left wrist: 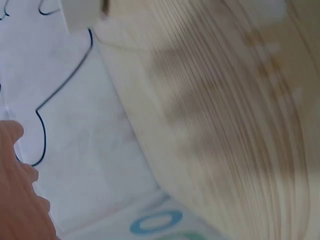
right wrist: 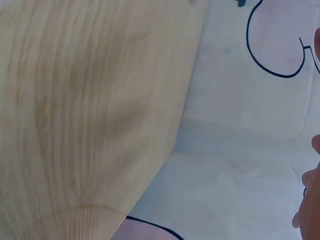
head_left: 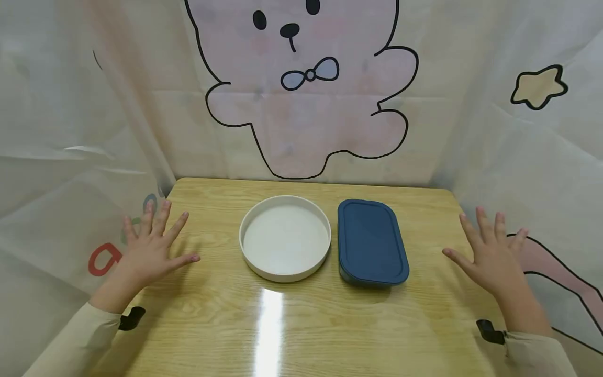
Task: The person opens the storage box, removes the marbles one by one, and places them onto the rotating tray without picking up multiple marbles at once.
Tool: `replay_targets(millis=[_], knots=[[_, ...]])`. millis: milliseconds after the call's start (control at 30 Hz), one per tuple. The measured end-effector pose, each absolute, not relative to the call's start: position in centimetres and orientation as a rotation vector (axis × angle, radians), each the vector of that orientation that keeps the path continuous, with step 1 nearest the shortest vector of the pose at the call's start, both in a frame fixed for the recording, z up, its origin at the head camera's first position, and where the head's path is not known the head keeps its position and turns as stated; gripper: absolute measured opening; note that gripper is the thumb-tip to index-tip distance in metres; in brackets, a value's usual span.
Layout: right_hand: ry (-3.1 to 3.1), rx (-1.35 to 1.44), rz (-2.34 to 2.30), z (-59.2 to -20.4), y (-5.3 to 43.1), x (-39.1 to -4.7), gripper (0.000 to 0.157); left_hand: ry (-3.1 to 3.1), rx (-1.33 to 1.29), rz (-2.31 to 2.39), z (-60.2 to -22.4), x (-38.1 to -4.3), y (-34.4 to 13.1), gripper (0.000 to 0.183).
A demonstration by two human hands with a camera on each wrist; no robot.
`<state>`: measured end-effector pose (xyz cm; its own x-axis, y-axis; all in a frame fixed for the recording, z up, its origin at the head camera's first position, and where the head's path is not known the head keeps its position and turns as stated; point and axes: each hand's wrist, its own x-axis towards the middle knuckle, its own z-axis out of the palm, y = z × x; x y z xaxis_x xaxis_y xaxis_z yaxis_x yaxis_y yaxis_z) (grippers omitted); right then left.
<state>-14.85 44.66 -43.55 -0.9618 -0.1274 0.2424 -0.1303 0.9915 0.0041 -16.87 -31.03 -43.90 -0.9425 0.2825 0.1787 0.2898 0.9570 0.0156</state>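
Note:
My left hand (head_left: 149,255) is spread above the table's left edge, fingers straight and holding nothing. On the other side, my right hand (head_left: 494,259) is spread the same way over the right edge. Between them sits a round white tray (head_left: 286,238) with a low rim, its inside bare. Just right of it lies a rectangular container (head_left: 372,242) with a dark blue lid on. Neither hand touches these two things. The left wrist view shows part of the left hand (left wrist: 22,190); a sliver of the right hand (right wrist: 311,200) appears in the right wrist view.
Both things stand on the far half of a light wooden table (head_left: 212,324) with rounded corners. A printed curtain (head_left: 311,120) with a cartoon bear hangs behind, and sheets close off both sides. A bright reflection falls on the table's front part.

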Motion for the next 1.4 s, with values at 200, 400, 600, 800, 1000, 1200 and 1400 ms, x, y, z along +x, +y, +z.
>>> replay_targets(millis=[200, 400, 600, 800, 1000, 1200, 1400], knots=[[-2.812, 0.229, 0.184, -42.7, 43.1, -14.7, 0.102, -2.884, -0.457, -0.376, -44.1, -16.5, -28.3, 0.11], [-2.733, 0.311, 0.304, -42.1, 41.5, -14.7, 0.097, -2.846, -0.497, -0.525, -44.0, -16.5, -25.6, 0.113], [-2.688, 0.402, 0.377, -42.5, 40.2, -14.9, 0.092, -2.741, -0.58, -0.708, -44.0, -16.4, -22.9, 0.107], [-2.679, 0.447, 0.391, -42.4, 38.9, -15.1, 0.09, -2.648, -0.66, -0.808, -43.6, -16.4, -19.9, 0.103], [-2.649, 0.472, 0.394, -42.5, 38.2, -15.1, 0.087, -2.592, -0.721, -0.963, -43.5, -16.1, -16.7, 0.096], [-2.656, 0.507, 0.393, -42.5, 37.4, -15.0, 0.085, -2.453, -0.777, -1.175, -42.8, -14.9, -13.9, 0.086], [-2.666, 0.52, 0.439, -42.4, 36.5, -14.6, 0.084, -2.316, -0.83, -1.338, -42.1, -14.3, -10.7, 0.078]])
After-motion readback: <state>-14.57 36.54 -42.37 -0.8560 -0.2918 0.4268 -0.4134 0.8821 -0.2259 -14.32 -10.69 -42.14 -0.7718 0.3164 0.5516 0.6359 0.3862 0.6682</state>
